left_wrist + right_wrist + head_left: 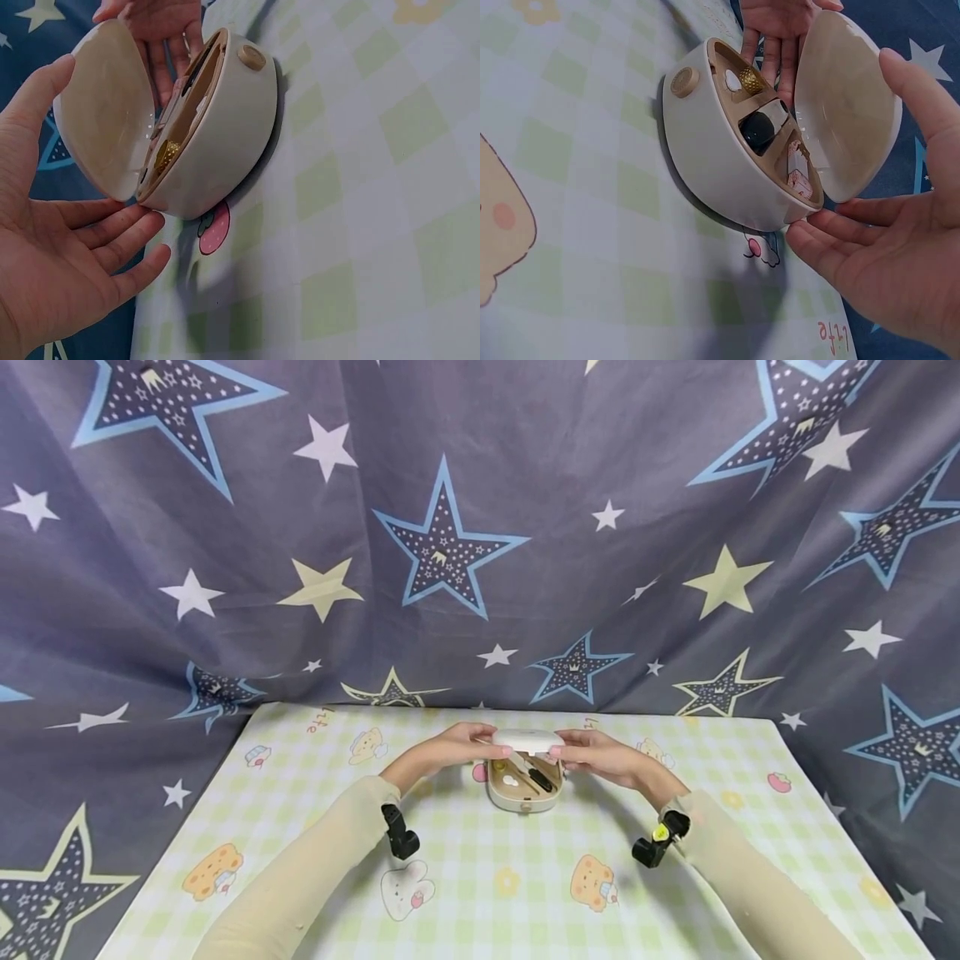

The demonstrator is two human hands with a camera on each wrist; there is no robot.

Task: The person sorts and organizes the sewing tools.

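A white rounded case [508, 804] with a tan inner tray sits on the table, its hinged lid [528, 741] raised. My left hand [457, 748] touches the lid's side edge with its thumb, and its extended fingers rest at the hinge side. Mirroring it, my right hand [603, 755] has its thumb on the opposite lid edge and its fingers low by the hinge. Within the tray lie a textured gold thimble-like piece [751, 80], a small white piece [733, 80], a dark rounded item [757, 132] and a pink-patterned item [799, 176]. A round tan button [252, 58] marks the case's front.
A green-and-white checked tablecloth [480, 893] with cartoon prints covers the table. Behind it hangs a dark curtain [562, 568] with stars. Each wrist wears a small black camera, one on the left [400, 832] and one on the right [660, 839].
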